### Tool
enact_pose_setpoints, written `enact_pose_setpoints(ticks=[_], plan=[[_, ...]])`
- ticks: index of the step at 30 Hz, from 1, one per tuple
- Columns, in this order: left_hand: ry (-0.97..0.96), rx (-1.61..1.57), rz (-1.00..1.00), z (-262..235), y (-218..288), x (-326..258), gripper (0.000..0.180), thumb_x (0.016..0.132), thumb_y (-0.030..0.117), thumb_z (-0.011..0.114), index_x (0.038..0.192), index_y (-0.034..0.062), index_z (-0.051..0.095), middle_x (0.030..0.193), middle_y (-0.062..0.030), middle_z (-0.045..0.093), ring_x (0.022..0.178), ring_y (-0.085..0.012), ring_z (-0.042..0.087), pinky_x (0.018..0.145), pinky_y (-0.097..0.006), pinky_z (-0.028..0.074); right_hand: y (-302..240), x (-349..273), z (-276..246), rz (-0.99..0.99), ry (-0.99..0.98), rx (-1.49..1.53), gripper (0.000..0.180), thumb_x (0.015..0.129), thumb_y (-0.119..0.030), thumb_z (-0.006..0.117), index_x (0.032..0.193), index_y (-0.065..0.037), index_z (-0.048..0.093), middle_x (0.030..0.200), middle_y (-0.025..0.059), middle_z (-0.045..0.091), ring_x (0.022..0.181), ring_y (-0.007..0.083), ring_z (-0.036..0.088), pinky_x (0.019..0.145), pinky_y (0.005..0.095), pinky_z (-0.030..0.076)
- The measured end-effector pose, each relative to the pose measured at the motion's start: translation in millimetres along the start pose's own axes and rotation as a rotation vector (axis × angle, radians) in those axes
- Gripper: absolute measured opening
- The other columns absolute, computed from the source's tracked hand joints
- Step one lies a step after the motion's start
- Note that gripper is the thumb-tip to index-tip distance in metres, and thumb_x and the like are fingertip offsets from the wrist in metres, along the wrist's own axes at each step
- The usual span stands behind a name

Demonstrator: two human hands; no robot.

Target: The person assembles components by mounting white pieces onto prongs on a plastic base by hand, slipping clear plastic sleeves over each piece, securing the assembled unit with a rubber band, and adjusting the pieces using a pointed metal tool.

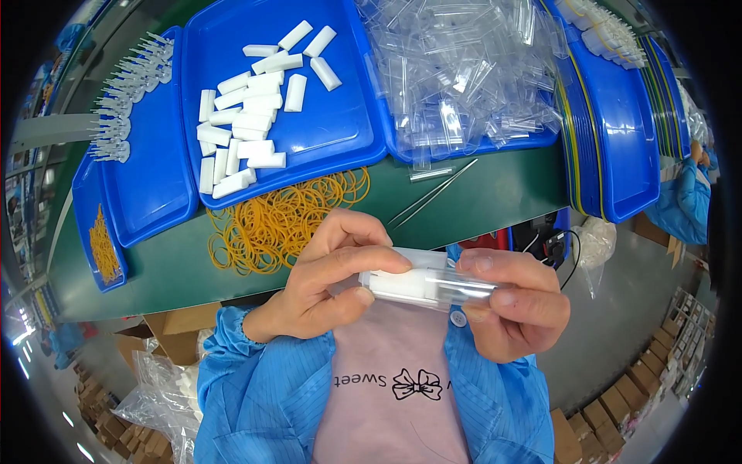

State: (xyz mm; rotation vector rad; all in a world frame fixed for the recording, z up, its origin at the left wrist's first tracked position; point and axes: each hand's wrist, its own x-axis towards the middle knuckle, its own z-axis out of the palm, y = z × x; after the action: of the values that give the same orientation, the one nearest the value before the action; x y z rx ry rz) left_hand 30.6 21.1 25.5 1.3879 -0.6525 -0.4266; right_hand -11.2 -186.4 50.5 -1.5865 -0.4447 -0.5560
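My left hand [321, 282] pinches the left end of a clear plastic case [468, 291] between thumb and fingers, close in front of my chest. A white block [408, 283] shows inside the left part of the case. At the other end, my right hand [522, 305] grips the case with thumb and fingertips. The case lies nearly level, tilted slightly down to the right. Beyond my left hand, a loose pile of yellow-brown rubber bands [270, 232] rests on the green table [502, 189]. A pair of metal tweezers [434, 192] lies beyond the case.
Several white blocks [259, 100] lie in a blue tray [332, 124]. Clear plastic cases [464, 69] heap up in another. At left are a tray of clear-and-white pointed parts [127, 100] and a small tray of yellow pieces [103, 246]. Stacked blue trays [618, 139] stand at right.
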Motion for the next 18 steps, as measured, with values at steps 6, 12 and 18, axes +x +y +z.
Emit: enact_pose_setpoints(ticks=[6, 12, 18], plan=[[0.007, -0.004, -0.009, -0.9, -0.2, 0.1, 0.038, 0.071, 0.004, 0.049, 0.107, 0.0023, 0.061, 0.103, -0.0102, 0.043, 0.093, -0.0197, 0.044, 0.079, -0.03, 0.039, 0.7, 3.8, 1.7, -0.058, -0.041, -0.056, 0.034, 0.066, 0.01, 0.07, 0.093, 0.001, 0.052, 0.1, 0.0254, 0.057, 0.08, 0.0312, 0.064, 0.06, 0.0318, 0.054], [-0.033, -0.065, -0.053, -0.9, 1.2, 2.8, 0.038, 0.073, 0.006, 0.049, 0.11, 0.002, 0.059, 0.103, -0.0109, 0.045, 0.094, -0.0205, 0.044, 0.082, -0.03, 0.037, 4.2, -2.5, 4.7, -0.046, 0.046, 0.023, 0.035, 0.065, 0.009, 0.07, 0.094, 0.001, 0.051, 0.098, 0.0261, 0.058, 0.081, 0.0324, 0.064, 0.062, 0.0339, 0.055], [0.05, -0.1, -0.094, 5.8, 3.0, 2.4, 0.042, 0.076, 0.005, 0.047, 0.116, 0.0021, 0.056, 0.104, -0.0112, 0.045, 0.095, -0.0207, 0.044, 0.083, -0.031, 0.036, 5.7, -0.6, 5.7, -0.092, 0.058, -0.017, 0.037, 0.066, 0.01, 0.068, 0.097, 0.001, 0.049, 0.098, 0.0272, 0.057, 0.08, 0.0323, 0.064, 0.064, 0.037, 0.055]])
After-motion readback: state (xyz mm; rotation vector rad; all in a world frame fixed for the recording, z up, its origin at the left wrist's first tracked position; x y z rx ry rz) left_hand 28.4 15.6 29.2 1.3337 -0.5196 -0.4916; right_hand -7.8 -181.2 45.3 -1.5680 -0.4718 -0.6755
